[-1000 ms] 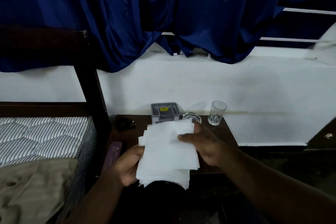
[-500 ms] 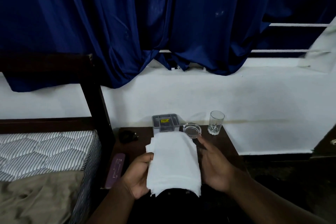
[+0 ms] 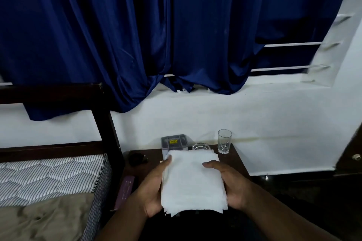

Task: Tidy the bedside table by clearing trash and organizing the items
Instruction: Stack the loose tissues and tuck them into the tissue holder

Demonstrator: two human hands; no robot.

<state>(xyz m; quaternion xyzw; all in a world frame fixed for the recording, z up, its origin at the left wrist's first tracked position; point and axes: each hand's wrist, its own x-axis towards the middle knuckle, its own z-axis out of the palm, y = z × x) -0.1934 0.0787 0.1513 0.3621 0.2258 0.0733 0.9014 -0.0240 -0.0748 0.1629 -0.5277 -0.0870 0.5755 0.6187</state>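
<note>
Both hands, left hand [image 3: 151, 188] and right hand [image 3: 233, 184], grasp the white stack of paper tissues [image 3: 193, 180] before the dark wooden bedside table [image 3: 238, 162]; squaring seems underway, next laying it down flat.

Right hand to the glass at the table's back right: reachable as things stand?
Probably not yet: the right hand grips the tissue stack together with the left hand. Once freed, the way to the glass looks clear, with nothing standing between.

One head-worn wide-angle view looks forward and down from just above and close to the left hand [image 3: 152, 188] and right hand [image 3: 235, 188], worktop [image 3: 229, 159] low centre, bed [image 3: 49, 178] at left, facing white wall [image 3: 254, 119] and blue curtain [image 3: 137, 35].
</note>
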